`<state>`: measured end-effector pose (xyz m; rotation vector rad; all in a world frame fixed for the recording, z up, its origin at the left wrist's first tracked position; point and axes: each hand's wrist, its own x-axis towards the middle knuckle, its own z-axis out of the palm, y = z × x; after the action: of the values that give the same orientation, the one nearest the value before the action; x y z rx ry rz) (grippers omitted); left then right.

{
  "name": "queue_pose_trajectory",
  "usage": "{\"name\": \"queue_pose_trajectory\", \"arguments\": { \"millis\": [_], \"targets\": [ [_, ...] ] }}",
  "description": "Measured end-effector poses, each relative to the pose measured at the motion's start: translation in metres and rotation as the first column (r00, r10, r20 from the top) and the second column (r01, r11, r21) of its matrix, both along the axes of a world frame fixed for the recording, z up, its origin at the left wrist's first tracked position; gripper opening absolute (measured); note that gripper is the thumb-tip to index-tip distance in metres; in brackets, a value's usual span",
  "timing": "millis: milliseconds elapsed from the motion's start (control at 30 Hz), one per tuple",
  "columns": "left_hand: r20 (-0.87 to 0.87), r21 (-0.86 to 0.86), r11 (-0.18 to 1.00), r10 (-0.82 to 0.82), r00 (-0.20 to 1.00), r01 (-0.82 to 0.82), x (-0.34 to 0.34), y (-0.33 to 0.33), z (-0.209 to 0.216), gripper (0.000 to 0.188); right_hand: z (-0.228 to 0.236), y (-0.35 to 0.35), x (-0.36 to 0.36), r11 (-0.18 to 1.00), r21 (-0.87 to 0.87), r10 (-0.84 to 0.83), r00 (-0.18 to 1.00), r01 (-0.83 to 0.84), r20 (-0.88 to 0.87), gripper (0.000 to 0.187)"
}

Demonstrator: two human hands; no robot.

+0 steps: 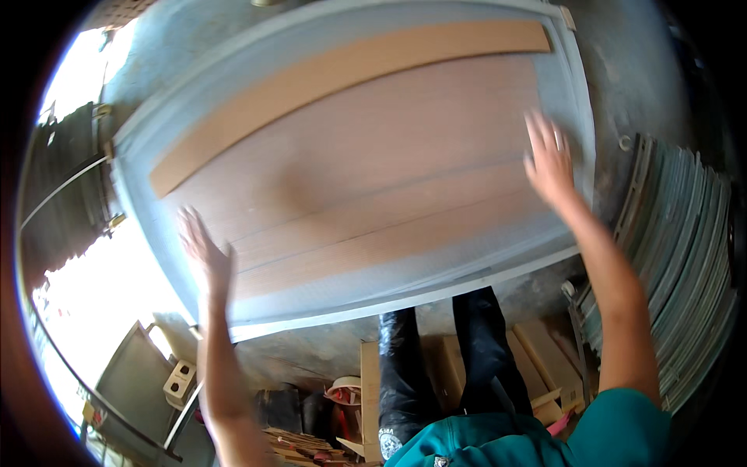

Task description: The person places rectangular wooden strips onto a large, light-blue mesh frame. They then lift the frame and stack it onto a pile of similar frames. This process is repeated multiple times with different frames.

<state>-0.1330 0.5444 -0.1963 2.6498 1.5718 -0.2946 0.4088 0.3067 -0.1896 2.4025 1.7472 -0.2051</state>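
Note:
A wide flat panel with a pale whitish frame (342, 313) lies in front of me. Within its border is a large brown sheet (405, 132), crossed by two thin dark lines. Along its far side runs a long strip of brown cardboard (358, 68). My left hand (207, 253) is over the panel's left side, near the brown sheet's edge, fingers stretched out. On the right, my right hand (551, 162) is over the sheet's right edge, fingers extended and slightly blurred. Neither hand holds anything. Whether either palm touches the surface I cannot tell.
Many thin greyish sheets or frames (669, 249) stand stacked at the right. Flattened cardboard (541, 354) lies around my legs. A round tub with red things (345, 391) is at lower left, near a pale block with holes (180, 381). A metal rail (66, 191) crosses the left side.

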Motion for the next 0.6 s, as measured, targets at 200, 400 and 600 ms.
{"name": "queue_pose_trajectory", "arguments": {
  "millis": [200, 400, 600],
  "targets": [
    [0.201, -0.498, 0.845, 0.33, 0.922, -0.194, -0.099, -0.267, 0.093, 0.1, 0.078, -0.35, -0.135, 0.463, -0.875, -0.666, 0.707, 0.14, -0.239, 0.043],
    [0.155, -0.738, 0.632, 0.497, 0.854, -0.234, -0.151, -0.46, 0.119, 0.068, 0.192, -0.458, -0.195, 0.582, -0.805, -0.62, 0.704, 0.117, -0.346, 0.051],
    [-0.275, -0.908, -0.17, 0.932, 0.238, -0.383, -0.105, -0.427, 0.128, 0.057, 0.195, -0.453, -0.206, 0.638, -0.719, -0.705, 0.582, 0.274, -0.404, 0.039]
  ]
}}
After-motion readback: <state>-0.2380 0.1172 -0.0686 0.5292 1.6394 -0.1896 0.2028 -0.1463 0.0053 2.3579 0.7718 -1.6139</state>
